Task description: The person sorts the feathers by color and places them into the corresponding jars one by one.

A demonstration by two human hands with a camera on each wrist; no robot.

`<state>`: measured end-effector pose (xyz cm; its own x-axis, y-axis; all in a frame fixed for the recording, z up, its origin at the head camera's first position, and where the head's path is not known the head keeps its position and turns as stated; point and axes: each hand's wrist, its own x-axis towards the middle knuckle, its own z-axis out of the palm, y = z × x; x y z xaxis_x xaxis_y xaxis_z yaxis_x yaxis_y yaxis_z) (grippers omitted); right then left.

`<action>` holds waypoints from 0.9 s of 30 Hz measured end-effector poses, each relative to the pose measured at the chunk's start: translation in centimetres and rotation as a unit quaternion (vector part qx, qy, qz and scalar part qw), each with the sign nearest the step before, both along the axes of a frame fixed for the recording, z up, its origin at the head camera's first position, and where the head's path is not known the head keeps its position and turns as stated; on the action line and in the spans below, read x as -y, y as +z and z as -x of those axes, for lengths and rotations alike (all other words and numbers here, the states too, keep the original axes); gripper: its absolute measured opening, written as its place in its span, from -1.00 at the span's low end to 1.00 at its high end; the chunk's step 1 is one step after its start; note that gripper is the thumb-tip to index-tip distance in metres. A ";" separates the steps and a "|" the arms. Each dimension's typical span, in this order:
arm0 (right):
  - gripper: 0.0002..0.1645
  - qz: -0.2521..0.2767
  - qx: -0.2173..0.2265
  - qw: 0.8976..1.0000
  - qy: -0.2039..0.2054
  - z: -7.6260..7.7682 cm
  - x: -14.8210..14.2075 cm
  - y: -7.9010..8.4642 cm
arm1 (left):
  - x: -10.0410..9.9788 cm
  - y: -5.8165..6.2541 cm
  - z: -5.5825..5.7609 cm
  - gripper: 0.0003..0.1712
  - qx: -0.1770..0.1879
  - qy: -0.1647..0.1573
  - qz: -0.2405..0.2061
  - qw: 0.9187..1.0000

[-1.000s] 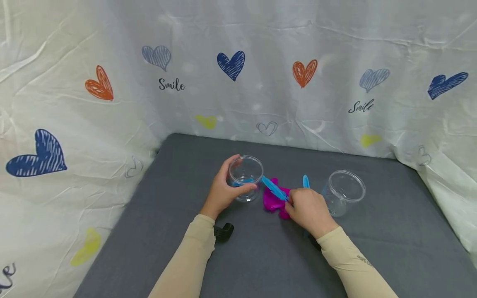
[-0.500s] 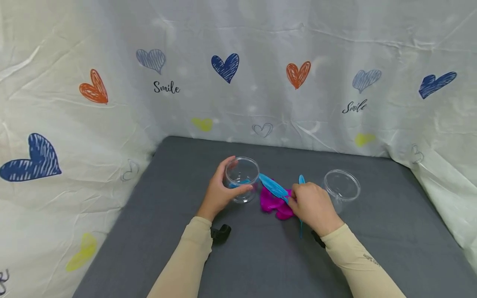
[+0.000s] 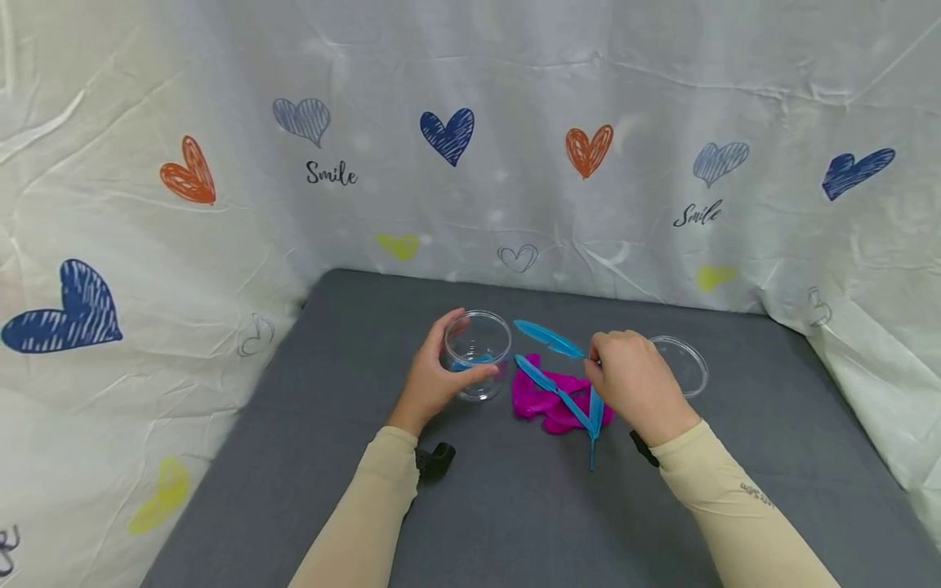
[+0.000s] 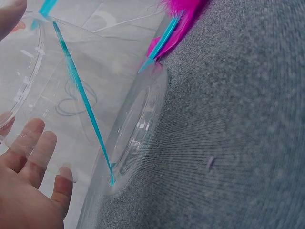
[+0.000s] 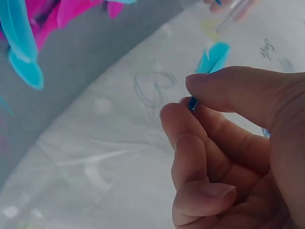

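Note:
My left hand [image 3: 426, 384] grips a clear plastic jar [image 3: 479, 336] that stands on the grey cloth, thumb in front and fingers round the far side. Inside the jar leans a blue feather [image 4: 86, 102], its quill down at the base in the left wrist view. Between thumb and fingertips, my right hand [image 3: 635, 384] pinches another blue feather [image 3: 547, 337] by the quill end, its vane pointing left toward the jar's rim. Under it lies a pile of magenta feathers [image 3: 531, 402] with a blue feather [image 3: 537, 374] and a second blue feather [image 3: 592, 420] on top.
Behind my right hand stands a second clear jar [image 3: 704, 377], partly hidden by the hand. A white curtain [image 3: 515, 188] printed with hearts hangs along the back and sides of the grey-covered table [image 3: 500, 523].
My right hand has risen and moved right, lifting one blue feather off the pile. Another blue feather shows separately on the magenta ones. The left hand keeps its hold on the jar.

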<state>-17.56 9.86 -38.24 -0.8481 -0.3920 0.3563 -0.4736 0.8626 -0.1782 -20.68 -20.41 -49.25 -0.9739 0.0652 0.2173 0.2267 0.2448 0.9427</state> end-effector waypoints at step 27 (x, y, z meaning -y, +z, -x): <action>-0.72 -0.094 -0.076 0.989 0.084 2.0 5.1 3.9 | 0.3 -0.2 0.0 0.22 -0.006 0.000 0.001 1.000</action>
